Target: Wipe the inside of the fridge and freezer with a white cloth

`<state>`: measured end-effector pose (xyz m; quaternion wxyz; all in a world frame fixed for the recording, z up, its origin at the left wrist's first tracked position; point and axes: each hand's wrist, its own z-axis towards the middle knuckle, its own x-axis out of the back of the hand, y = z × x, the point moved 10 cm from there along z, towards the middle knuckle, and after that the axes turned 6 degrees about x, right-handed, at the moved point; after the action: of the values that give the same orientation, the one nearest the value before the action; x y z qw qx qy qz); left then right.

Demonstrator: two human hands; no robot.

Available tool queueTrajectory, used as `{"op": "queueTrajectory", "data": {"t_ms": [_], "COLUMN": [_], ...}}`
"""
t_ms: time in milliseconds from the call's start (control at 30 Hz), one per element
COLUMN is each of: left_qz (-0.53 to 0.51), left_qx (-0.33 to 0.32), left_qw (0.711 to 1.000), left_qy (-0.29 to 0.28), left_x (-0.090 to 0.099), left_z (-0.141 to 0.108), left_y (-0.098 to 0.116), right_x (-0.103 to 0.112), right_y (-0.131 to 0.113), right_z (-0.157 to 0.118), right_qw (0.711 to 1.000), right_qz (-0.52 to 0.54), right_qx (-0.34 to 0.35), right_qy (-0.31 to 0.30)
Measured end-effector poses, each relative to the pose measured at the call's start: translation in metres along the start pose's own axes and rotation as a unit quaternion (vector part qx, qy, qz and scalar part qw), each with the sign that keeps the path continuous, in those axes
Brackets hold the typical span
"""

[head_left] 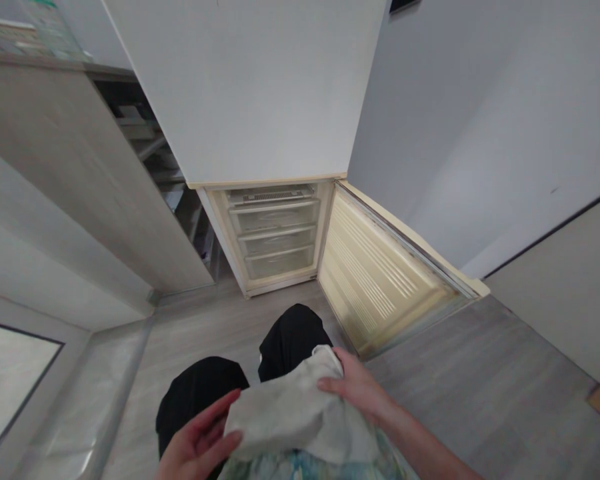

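Note:
A whitish cloth (300,407) lies bunched and folded over my lap, low in the head view. My right hand (355,387) grips its upper right corner, thumb on top and fingers behind. At the left edge of the cloth is my left hand (205,433), the edge lying loosely between thumb and fingers. Beneath the cloth shows a patterned blue-green fabric (300,467). My knees in black trousers (295,340) are bent in front of a white fridge (260,93), whose lower freezer door (375,267) stands wide open to the right.
Inside the freezer compartment are several clear-fronted drawers (280,240), all pushed in. A wooden cabinet (80,173) with dark open shelves (155,160) stands on the left. The wood-look floor (480,393) runs around me, and a pale wall (500,127) rises on the right.

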<state>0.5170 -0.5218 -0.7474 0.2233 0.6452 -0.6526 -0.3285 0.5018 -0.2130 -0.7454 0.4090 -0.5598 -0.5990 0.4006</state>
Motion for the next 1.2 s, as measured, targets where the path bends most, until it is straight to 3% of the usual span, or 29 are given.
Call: {"op": "queueTrajectory", "data": {"t_ms": [100, 200, 267, 367, 400, 467, 533, 600, 667, 733, 800, 933, 1067, 1200], "left_qz": [0.172, 0.392, 0.459, 0.471, 0.466, 0.445, 0.418, 0.386, 0.342, 0.285, 0.224, 0.172, 0.209, 0.239], "left_qx": [-0.143, -0.253, -0.309, -0.380, -0.384, -0.342, -0.278, -0.250, -0.250, -0.234, -0.209, -0.193, -0.203, -0.216], "left_qw": [0.975, 0.885, 0.833, 0.795, 0.797, 0.827, 0.864, 0.887, 0.906, 0.929, 0.950, 0.963, 0.957, 0.944], "left_qy": [-0.004, 0.003, 0.016, 0.036, 0.029, -0.007, -0.036, -0.037, -0.013, 0.022, 0.060, 0.072, 0.012, -0.072], "left_x": [-0.005, -0.022, -0.031, -0.047, -0.055, -0.071, -0.089, -0.106, -0.118, -0.121, -0.119, -0.134, -0.190, -0.254], "left_z": [0.003, 0.005, 0.006, 0.010, 0.015, 0.033, 0.056, 0.080, 0.106, 0.140, 0.177, 0.241, 0.285, 0.306], "left_y": [0.056, 0.104, 0.133, 0.176, 0.186, 0.196, 0.199, 0.204, 0.209, 0.205, 0.193, 0.163, 0.153, 0.158], "right_x": [0.019, 0.019, 0.011, 0.003, 0.003, 0.005, 0.007, 0.008, 0.012, 0.022, 0.035, 0.050, 0.064, 0.078], "right_y": [-0.049, -0.089, -0.102, -0.100, -0.098, -0.097, -0.097, -0.087, -0.074, -0.065, -0.066, -0.100, -0.154, -0.207], "right_z": [0.002, -0.002, -0.004, -0.006, -0.007, -0.008, -0.008, -0.001, 0.016, 0.042, 0.075, 0.161, 0.266, 0.372], "right_qw": [0.990, 0.953, 0.920, 0.881, 0.875, 0.881, 0.910, 0.952, 0.971, 0.959, 0.929, 0.858, 0.802, 0.786], "right_qz": [-0.094, -0.266, -0.360, -0.433, -0.437, -0.404, -0.298, -0.119, 0.084, 0.251, 0.365, 0.509, 0.588, 0.600], "right_qx": [0.100, 0.144, 0.156, 0.170, 0.182, 0.220, 0.251, 0.210, 0.119, 0.053, 0.040, 0.065, 0.094, 0.118], "right_qy": [0.045, 0.033, -0.014, -0.085, -0.097, -0.113, -0.143, -0.190, -0.190, -0.125, -0.044, 0.019, 0.052, 0.087]}}
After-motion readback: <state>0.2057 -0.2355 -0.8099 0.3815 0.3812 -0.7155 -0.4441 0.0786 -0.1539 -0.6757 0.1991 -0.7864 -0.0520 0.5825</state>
